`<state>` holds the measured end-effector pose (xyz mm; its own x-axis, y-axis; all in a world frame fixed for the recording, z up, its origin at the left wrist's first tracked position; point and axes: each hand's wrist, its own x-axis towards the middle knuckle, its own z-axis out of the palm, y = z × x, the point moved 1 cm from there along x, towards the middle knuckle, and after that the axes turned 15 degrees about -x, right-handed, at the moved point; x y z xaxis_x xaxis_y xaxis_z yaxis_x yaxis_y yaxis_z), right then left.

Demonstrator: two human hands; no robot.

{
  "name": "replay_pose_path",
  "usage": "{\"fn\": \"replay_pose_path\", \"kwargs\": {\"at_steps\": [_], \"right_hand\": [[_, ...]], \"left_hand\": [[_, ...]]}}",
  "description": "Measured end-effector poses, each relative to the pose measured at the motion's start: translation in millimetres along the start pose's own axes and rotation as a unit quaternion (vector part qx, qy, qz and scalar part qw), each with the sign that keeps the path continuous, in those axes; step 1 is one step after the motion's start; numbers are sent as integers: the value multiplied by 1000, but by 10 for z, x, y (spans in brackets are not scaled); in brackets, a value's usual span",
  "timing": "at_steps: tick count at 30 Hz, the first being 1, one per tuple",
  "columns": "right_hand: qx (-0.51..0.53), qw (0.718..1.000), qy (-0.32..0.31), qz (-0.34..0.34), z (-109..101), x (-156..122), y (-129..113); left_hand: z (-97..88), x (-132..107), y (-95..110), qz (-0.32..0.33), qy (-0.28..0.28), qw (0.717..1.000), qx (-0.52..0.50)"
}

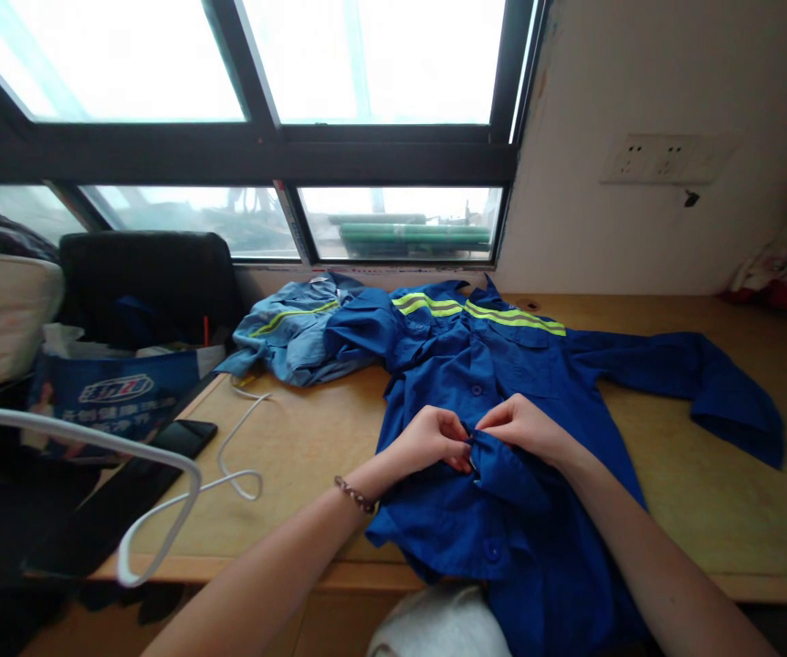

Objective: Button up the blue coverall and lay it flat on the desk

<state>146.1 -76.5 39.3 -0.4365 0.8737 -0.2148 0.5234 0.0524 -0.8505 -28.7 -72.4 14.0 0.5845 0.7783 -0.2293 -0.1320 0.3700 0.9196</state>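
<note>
A dark blue work jacket [544, 374] with yellow-green reflective strips lies front side up across the wooden table, its lower part hanging over the near edge. My left hand [438, 440] pinches the jacket's front edge, fingers curled, a beaded bracelet on that wrist. Close beside it, my right hand [520, 427] grips the facing front flap between thumb and fingers. The cloth bunches up where the hands meet; whether a button sits between the fingertips is hidden. One button [477, 391] shows above the hands and another button [493, 550] below them.
A lighter blue garment [298, 328] lies crumpled beside the jacket's sleeve. A white cable [229, 474] loops over the table [708, 511] at left, near a dark phone-like slab [192, 436]. Beyond the left edge stand a printed bag [116, 392] and a black chair back [151, 283].
</note>
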Motion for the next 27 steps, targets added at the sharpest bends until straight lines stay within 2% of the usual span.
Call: {"fn": "replay_pose_path", "kwargs": {"at_steps": [11, 27], "right_hand": [[-42, 999, -18, -9, 7, 27, 31], [-57, 998, 15, -19, -13, 58, 86]], "left_hand": [[-4, 11, -4, 11, 9, 1000, -19], [27, -21, 69, -8, 12, 1000, -12]]}}
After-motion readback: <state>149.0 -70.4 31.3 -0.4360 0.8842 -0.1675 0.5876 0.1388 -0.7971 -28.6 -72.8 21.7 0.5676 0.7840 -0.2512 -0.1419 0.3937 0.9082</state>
